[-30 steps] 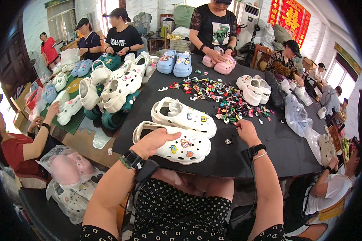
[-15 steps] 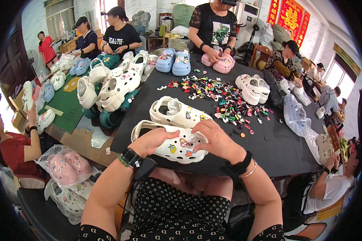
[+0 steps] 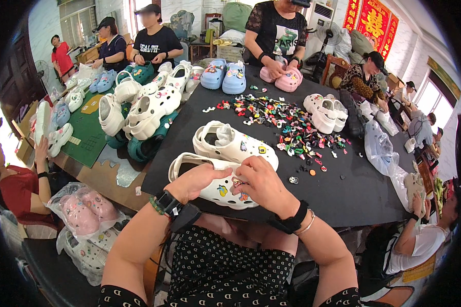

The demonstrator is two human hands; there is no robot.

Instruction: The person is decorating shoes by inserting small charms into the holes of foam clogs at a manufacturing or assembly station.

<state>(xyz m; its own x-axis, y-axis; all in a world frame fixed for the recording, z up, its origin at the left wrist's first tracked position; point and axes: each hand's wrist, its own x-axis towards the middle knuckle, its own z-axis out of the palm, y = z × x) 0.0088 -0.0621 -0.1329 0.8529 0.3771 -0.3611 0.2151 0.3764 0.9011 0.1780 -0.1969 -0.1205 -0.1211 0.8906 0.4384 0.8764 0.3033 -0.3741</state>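
Right in front of me a white clog (image 3: pixel 210 197) lies on the black table top. My left hand (image 3: pixel 194 180) is closed round its heel side, with the thumb along the upper. Over the toe part, the bent fingers of my right hand (image 3: pixel 265 185) pinch a colourful shoe charm (image 3: pixel 236 183), partly hidden by the fingertips. A yellow charm (image 3: pixel 222 191) sits in the upper just beside it. Behind this clog stands a second white clog (image 3: pixel 225 143), also with charms, touched by neither hand.
Loose charms (image 3: pixel 297 135) spread over the black table (image 3: pixel 322 204) beyond my right hand. White clogs (image 3: pixel 151 110) are heaped on green ones at the left. Blue clogs (image 3: pixel 223 77) and another white pair (image 3: pixel 323 115) stand farther back. Co-workers sit around, one holding a pink clog (image 3: pixel 287 79).
My right hand has moved left from the clog's toe edge onto its charms, and its fingers have closed in. The left hand keeps its hold on the clog.
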